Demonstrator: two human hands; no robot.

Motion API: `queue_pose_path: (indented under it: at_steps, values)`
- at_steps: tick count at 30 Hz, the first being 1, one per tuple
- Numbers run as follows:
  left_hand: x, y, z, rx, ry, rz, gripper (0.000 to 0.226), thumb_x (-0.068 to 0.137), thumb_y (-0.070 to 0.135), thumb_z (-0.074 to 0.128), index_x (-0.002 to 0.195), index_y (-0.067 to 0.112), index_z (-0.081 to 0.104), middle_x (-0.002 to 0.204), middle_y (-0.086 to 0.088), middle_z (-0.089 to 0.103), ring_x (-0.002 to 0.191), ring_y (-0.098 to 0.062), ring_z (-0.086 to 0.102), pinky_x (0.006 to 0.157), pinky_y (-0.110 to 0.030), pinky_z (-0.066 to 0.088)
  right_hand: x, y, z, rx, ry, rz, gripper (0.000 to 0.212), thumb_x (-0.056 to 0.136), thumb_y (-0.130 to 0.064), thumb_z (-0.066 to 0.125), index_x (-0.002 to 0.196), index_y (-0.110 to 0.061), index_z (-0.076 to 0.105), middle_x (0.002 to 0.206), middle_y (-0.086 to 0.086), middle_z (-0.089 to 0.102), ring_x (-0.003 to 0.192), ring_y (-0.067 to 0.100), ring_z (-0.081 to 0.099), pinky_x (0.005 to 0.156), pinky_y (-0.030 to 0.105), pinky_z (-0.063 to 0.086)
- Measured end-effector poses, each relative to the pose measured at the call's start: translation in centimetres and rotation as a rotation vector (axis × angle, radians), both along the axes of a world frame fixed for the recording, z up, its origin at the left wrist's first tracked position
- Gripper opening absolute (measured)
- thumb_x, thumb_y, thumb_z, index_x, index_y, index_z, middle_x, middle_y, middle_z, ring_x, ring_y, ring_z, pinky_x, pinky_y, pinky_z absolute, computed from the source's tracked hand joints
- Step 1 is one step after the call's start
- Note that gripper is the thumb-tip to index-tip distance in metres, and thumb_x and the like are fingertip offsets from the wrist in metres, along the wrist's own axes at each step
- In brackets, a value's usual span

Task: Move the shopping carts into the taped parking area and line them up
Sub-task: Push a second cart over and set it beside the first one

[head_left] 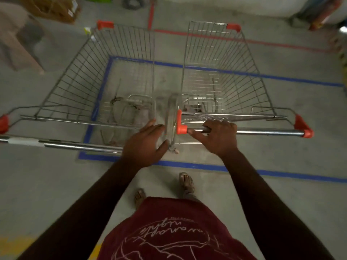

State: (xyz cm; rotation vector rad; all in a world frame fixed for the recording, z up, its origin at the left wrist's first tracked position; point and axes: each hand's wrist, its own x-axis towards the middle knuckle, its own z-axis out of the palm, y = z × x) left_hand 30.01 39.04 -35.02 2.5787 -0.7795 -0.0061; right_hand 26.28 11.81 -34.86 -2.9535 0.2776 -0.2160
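- Two wire shopping carts of silver metal with red plastic corner caps stand side by side across the middle of the frame: the left cart (93,76) and the right cart (225,72).
- Both baskets sit over the rectangle of blue tape (206,167) on the grey concrete floor; the left cart's outer side reaches past the tape's left edge, and both handles lie near the tape's lower line.
- The right hand (217,136) curls its fingers round the right cart's chrome handle bar (266,131), just beside the red end cap at its left end.
- The left hand (144,145) lies with fingers mostly straight at the right end of the left cart's handle bar (78,145), touching the blurred frame between the carts; whether it grips anything, I cannot tell.
- A line of red tape (244,40) runs along the floor beyond the carts, toward the upper right.
- Cardboard boxes (56,8) sit at the upper left.
- The person's dark red printed shirt (169,231) and sandalled feet fill the bottom centre.
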Motion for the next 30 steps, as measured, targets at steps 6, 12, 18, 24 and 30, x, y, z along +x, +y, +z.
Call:
queue_pose_path:
  at_steps: [6,12,18,24,30]
  values:
    - [0.7,1.0,0.3,-0.011,0.037,-0.06,0.054,0.092,0.052,0.05,0.128,0.017,0.068,0.126,-0.003,0.074,0.145,-0.024,0.05,0.089,-0.048,0.061,-1.8,2.4,-0.1,0.058,-0.069,-0.048,0.08,0.075,-0.1,0.044,0.064,-0.022,0.059,0.06,-0.01,0.056,0.066,0.017,0.061,0.084,0.038,0.039]
    - [1.9,1.1,0.8,0.045,0.063,-0.032,0.053,0.09,0.068,0.049,0.109,0.024,0.07,0.123,-0.004,0.074,0.146,-0.021,0.048,0.091,-0.043,0.056,-2.6,6.0,-0.8,0.04,-0.071,-0.052,0.083,0.074,-0.101,0.041,0.077,-0.025,0.073,0.067,-0.009,0.069,0.076,0.019,0.068,0.091,0.046,0.043]
    - [2.4,1.6,1.6,-0.016,-0.028,-0.032,0.06,0.09,0.064,0.053,0.126,0.017,0.065,0.13,-0.004,0.068,0.124,-0.025,0.063,0.086,-0.04,0.058,-3.3,6.7,-0.4,0.036,-0.044,-0.033,0.079,0.072,-0.098,0.044,0.081,-0.026,0.076,0.075,-0.007,0.074,0.083,0.022,0.071,0.095,0.047,0.044]
    - [3.3,0.9,1.2,-0.028,-0.06,-0.054,0.04,0.092,0.051,0.055,0.111,0.019,0.07,0.118,-0.001,0.073,0.13,-0.023,0.061,0.094,-0.041,0.058,-3.4,8.5,-0.9,0.039,-0.075,-0.043,0.07,0.077,-0.093,0.053,0.086,-0.028,0.076,0.08,-0.008,0.074,0.084,0.02,0.07,0.094,0.042,0.04]
    - [3.7,1.0,1.4,0.014,-0.061,-0.051,0.029,0.09,0.049,0.056,0.101,0.024,0.067,0.12,0.007,0.069,0.13,-0.017,0.061,0.089,-0.034,0.055,-4.4,3.6,-0.4,0.097,-0.183,-0.003,0.065,0.085,-0.088,0.054,0.099,-0.029,0.078,0.088,-0.008,0.078,0.086,0.017,0.074,0.095,0.04,0.05]
